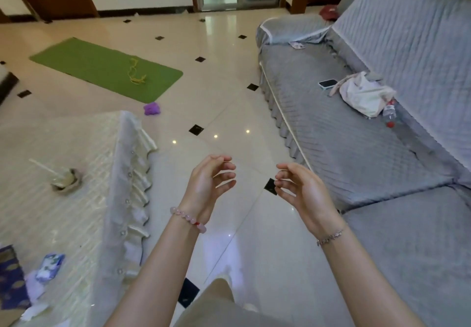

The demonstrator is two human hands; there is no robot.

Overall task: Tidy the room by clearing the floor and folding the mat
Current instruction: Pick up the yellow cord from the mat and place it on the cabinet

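two bare hands are held up side by side above the floor, apart from each other and holding nothing. the left hand (209, 184) is turned palm inward, its fingers loosely curled; the right hand (303, 191) is turned to face it, fingers likewise relaxed and bent. a bracelet of round pale pink beads (188, 220) is worn on the left wrist, a thin silvery chain (330, 237) on the right.

beneath them the floor (229, 107) is laid in glossy cream tiles set with small black diamonds, and spots of light are reflected in it.

the green mat (102, 64) is seen well beyond the hands, to the left, spread flat on the tiles: a long rectangle with rounded corners and a grass-like nap. a tangled yellow cord (135, 74) is left lying on it. a small fuzzy purple lump (152, 109) is set on the tiles just beside the mat's near corner.

nearer, on the left, a table (76, 135) is draped in a cream striped cloth with a ruffled hem. a shallow bowl (66, 182) with a pale stick in it is placed there, and a blue and white packet (49, 267) closer in.

on the right, a long sofa (344, 143) is covered in grey quilted fabric. on its seat a dark phone (327, 83), a slumped cream cloth bag (364, 95) and a clear plastic bottle (389, 112) are found, the bottle touching the bag.
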